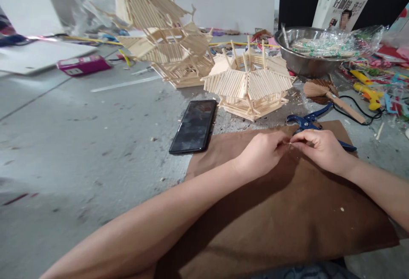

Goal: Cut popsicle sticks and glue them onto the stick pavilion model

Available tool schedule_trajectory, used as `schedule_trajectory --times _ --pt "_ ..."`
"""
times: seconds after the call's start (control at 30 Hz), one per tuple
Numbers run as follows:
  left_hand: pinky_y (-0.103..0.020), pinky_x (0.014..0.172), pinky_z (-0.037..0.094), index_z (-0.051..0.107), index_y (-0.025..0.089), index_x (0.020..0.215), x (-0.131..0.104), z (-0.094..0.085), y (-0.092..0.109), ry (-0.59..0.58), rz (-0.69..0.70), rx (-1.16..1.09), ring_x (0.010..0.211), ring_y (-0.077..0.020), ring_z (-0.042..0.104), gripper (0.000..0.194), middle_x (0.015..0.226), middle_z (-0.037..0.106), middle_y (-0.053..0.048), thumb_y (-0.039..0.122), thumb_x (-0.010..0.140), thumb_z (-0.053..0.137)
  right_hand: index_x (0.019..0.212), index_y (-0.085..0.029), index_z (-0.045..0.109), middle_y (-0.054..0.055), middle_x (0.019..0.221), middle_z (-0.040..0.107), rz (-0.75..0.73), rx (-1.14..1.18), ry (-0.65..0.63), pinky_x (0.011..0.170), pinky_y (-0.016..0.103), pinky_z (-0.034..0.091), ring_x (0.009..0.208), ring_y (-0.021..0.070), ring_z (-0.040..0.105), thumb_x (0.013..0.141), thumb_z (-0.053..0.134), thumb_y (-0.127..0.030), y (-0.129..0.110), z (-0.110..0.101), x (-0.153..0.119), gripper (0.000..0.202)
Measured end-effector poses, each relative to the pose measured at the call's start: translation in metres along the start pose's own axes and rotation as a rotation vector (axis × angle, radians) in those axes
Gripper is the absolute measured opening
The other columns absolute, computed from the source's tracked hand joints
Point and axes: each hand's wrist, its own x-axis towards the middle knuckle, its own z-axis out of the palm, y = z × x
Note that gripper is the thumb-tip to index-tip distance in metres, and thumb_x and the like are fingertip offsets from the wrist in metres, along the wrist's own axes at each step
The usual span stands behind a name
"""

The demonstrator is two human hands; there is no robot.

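Note:
Over the brown sheet (319,202), my left hand (263,153) and my right hand (321,149) meet fingertip to fingertip. Both are closed in a pinch. A tiny pale bit shows between them, too small to name. Just behind my right hand lies a pair of blue-handled cutters (306,123), partly covered by that hand. Beyond my hands stands a small pavilion-like model (249,83) built of thin wooden sticks, with upright sticks around its open top. A taller stick model (166,49) with a steep pointed roof is behind it to the left.
A black phone (194,125) lies at the sheet's left edge. At the back right, a metal bowl (306,64) holds plastic-wrapped sticks. A brown fan-shaped piece (319,91), a yellow glue gun (367,93) with a black cord, and a purple box (83,64) lie on the grey floor.

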Motion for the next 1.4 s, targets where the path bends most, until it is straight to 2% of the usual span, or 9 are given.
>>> schedule_trajectory --times 0.13,0.23,0.3,0.47,0.67,0.83,0.97,1.2,1.4 --pt "-0.032 0.078 0.043 0.064 0.018 0.086 -0.01 -0.008 0.006 0.411 0.25 0.061 0.085 -0.0166 0.056 0.015 0.088 0.064 -0.007 0.019 0.078 0.05 0.077 -0.019 0.064 -0.001 0.068 0.065 0.281 0.363 0.167 0.061 0.025 0.047 0.06 0.0106 0.059 0.072 0.061 -0.026 0.004 -0.001 0.003 0.009" --pt "-0.026 0.073 0.045 0.065 0.019 0.08 -0.014 -0.007 0.011 0.265 0.304 -0.06 0.075 -0.013 0.057 0.015 0.08 0.065 -0.005 0.023 0.08 0.051 0.071 -0.02 0.062 -0.003 0.065 0.063 0.429 0.719 0.259 0.061 0.024 0.049 0.056 0.0092 0.058 0.063 0.069 -0.029 0.003 -0.003 0.007 0.013" --pt "-0.024 0.069 0.045 0.066 0.017 0.087 -0.012 -0.003 0.011 0.191 0.145 -0.183 0.071 -0.0123 0.057 0.019 0.079 0.065 -0.006 0.026 0.081 0.05 0.068 -0.019 0.062 -0.003 0.065 0.063 0.512 0.912 0.26 0.061 0.025 0.05 0.055 0.0086 0.058 0.057 0.073 -0.029 -0.001 -0.003 0.009 0.018" --pt "-0.023 0.066 0.045 0.067 0.017 0.076 -0.005 0.008 0.007 0.25 -0.128 -0.485 0.073 -0.0131 0.057 0.02 0.081 0.065 -0.006 0.032 0.079 0.053 0.065 -0.017 0.062 -0.003 0.062 0.063 0.609 1.112 0.135 0.06 0.023 0.049 0.053 0.0075 0.058 0.052 0.077 -0.027 -0.013 0.006 0.006 0.022" --pt "-0.018 0.042 0.031 0.06 0.014 0.069 -0.003 0.005 0.006 0.111 -0.29 -0.782 0.042 -0.0042 0.037 0.023 0.048 0.047 0.005 0.034 0.078 0.054 0.071 -0.015 0.061 -0.001 0.06 0.062 0.567 0.947 -0.07 0.054 0.022 0.045 0.053 0.008 0.057 0.062 0.072 -0.033 -0.01 0.01 0.002 0.023" --pt "-0.016 0.038 0.024 0.051 0.013 0.059 0.002 0.001 0.004 -0.139 -0.333 -0.793 0.036 -0.0026 0.033 0.028 0.041 0.039 0.007 0.033 0.079 0.051 0.084 -0.016 0.059 -0.005 0.061 0.056 0.479 0.751 -0.032 0.045 0.021 0.039 0.046 0.0047 0.047 0.068 0.066 -0.037 -0.004 0.005 0.005 0.028" --pt "-0.016 0.037 0.023 0.055 0.012 0.06 0.005 -0.001 0.004 -0.326 -0.394 -0.693 0.034 -0.0029 0.032 0.029 0.038 0.039 0.006 0.033 0.078 0.051 0.087 -0.015 0.059 -0.003 0.064 0.058 0.467 0.731 -0.121 0.041 0.02 0.035 0.044 0.0038 0.044 0.068 0.065 -0.039 -0.003 0.006 0.005 0.031" --pt "-0.017 0.037 0.018 0.056 0.012 0.058 0.006 0.002 0.0 -0.204 -0.414 -0.868 0.037 -0.0019 0.029 0.028 0.044 0.04 0.006 0.036 0.072 0.059 0.079 -0.017 0.056 -0.005 0.056 0.053 0.54 0.722 -0.078 0.039 0.019 0.038 0.044 0.0056 0.049 0.067 0.066 -0.043 0.0 0.008 0.004 0.03" --pt "-0.018 0.037 0.016 0.061 0.011 0.063 0.004 0.002 0.001 -0.09 -0.446 -1.08 0.039 -0.0009 0.029 0.022 0.049 0.051 0.003 0.031 0.071 0.062 0.068 -0.013 0.059 0.001 0.064 0.062 0.6 0.778 -0.264 0.038 0.018 0.039 0.043 0.0055 0.052 0.063 0.067 -0.047 -0.002 0.009 0.004 0.036"
